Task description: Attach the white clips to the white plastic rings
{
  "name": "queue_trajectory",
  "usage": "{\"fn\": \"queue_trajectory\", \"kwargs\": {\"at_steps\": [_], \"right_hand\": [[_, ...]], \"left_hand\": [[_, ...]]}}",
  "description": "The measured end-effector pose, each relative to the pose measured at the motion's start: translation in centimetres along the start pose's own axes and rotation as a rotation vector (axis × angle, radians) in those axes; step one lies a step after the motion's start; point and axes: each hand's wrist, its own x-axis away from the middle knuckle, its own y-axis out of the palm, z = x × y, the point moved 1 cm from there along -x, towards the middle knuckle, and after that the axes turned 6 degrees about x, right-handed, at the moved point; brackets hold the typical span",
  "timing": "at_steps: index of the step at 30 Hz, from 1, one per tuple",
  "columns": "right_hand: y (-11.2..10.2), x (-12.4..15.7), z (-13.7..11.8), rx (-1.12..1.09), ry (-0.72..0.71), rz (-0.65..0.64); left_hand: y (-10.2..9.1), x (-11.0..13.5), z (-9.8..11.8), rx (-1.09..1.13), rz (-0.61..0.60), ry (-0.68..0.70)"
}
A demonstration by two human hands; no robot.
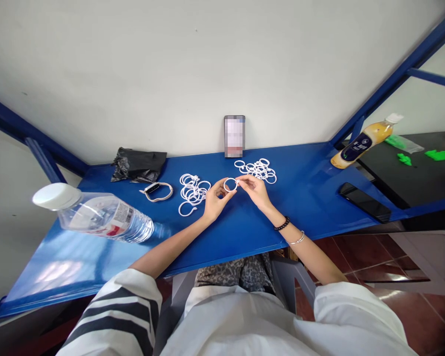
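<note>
My left hand [215, 199] and my right hand [255, 190] meet over the middle of the blue table [300, 198]. Both pinch the same small white ring [230, 185], held between the fingertips just above the table top. A pile of several white rings [193, 193] lies to the left of my left hand. Another pile of white rings [258, 169] lies just behind my right hand. My right wrist wears a dark bead bracelet and a thin metal bangle.
A phone [234, 136] leans upright against the wall behind the rings. A watch [156, 191] and a black bag [139, 165] lie at the left. A water bottle [100, 217] stands front left, a yellow drink bottle [363, 141] and a dark phone [364, 201] at the right.
</note>
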Motion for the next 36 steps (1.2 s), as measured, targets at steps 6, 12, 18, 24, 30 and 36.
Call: {"fn": "queue_trajectory", "kwargs": {"at_steps": [6,12,18,24,30,36], "right_hand": [[-0.4,-0.2,0.3,-0.092,0.1,-0.039],[-0.1,0.0,-0.5,-0.138,0.114,-0.064],[-0.5,-0.4,0.2,-0.116,0.192,0.048],[-3.3,-1.5,0.9,0.133,0.145,0.236],[-4.5,-1.5,0.3,0.707,-0.035,0.269],[-4.5,-1.2,-0.1,1.066,-0.054,0.344]], "left_hand": [[0.1,0.4,0.8,-0.063,-0.002,0.032],[0.1,0.3,0.5,-0.046,-0.05,0.012],[0.0,-0.1,-0.4,-0.074,-0.083,-0.02],[0.1,0.3,0.0,-0.402,-0.152,0.213],[-0.6,-0.2,1.1,-0.985,-0.091,0.359],[-1.5,-0.9,0.3,-1.356,-0.089,0.151]]}}
